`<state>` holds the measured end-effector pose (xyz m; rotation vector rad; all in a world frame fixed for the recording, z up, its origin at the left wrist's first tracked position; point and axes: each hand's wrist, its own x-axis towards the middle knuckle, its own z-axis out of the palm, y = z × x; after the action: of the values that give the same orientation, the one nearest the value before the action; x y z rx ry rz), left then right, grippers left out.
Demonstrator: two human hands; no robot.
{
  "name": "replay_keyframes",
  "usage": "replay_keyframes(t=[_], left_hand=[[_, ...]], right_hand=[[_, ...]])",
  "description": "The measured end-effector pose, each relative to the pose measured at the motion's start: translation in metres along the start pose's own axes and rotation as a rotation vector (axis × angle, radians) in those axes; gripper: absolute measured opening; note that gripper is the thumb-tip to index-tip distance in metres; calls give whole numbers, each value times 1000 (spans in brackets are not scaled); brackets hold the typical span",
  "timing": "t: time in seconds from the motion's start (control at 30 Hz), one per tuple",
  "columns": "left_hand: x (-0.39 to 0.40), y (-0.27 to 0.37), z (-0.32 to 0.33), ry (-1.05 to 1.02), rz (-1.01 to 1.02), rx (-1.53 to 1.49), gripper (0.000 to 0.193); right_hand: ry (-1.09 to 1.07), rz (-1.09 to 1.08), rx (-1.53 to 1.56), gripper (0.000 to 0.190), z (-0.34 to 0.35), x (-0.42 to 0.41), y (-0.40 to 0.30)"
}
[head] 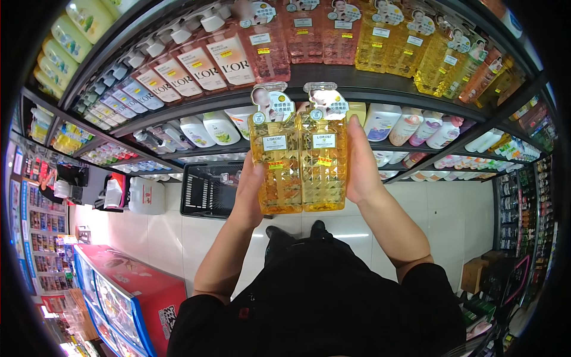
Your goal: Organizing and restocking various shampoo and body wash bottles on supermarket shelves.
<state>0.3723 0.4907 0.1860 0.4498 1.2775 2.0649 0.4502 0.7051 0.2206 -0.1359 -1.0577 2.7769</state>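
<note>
Two clear bottles of yellow body wash stand side by side between my hands, the left bottle point(279, 187) touching the right bottle point(324, 187). My left hand point(250, 192) presses on the outer side of the left one, and my right hand point(362, 165) on the outer side of the right one. Both bottles have clear caps, hang tags and small yellow stickers. They are held in front of a black shelf point(348, 78), where similar pink bottles point(267, 56) and yellow bottles point(372, 49) stand in rows. The backs of the bottles are hidden.
Pump bottles point(229, 58) line the shelf at the left. Lower shelves hold white lotion bottles point(381, 120). A black plastic basket point(198, 172) is on the tiled floor, beside a white jerrycan point(147, 196). A red chest freezer point(156, 285) stands lower left, a cardboard box point(473, 274) lower right.
</note>
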Motion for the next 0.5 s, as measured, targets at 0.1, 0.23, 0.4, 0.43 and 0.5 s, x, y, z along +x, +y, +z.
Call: replay_keyframes(t=[0.1, 0.23, 0.4, 0.43, 0.5], left_hand=[[-5, 1, -6, 11, -45, -125, 66], [-14, 0, -15, 80, -70, -139, 69], [-20, 1, -20, 133, -55, -153, 68], [-21, 0, -21, 123, -40, -149, 68], [-22, -1, -23, 134, -47, -166, 67]], right_hand=[[-10, 11, -6, 61, 3, 2, 7], [-10, 35, -14, 58, 9, 6, 14], [-22, 84, -4, 57, 16, 7, 21], [-15, 78, -15, 56, 17, 7, 21], [-8, 76, -28, 56, 16, 9, 25]])
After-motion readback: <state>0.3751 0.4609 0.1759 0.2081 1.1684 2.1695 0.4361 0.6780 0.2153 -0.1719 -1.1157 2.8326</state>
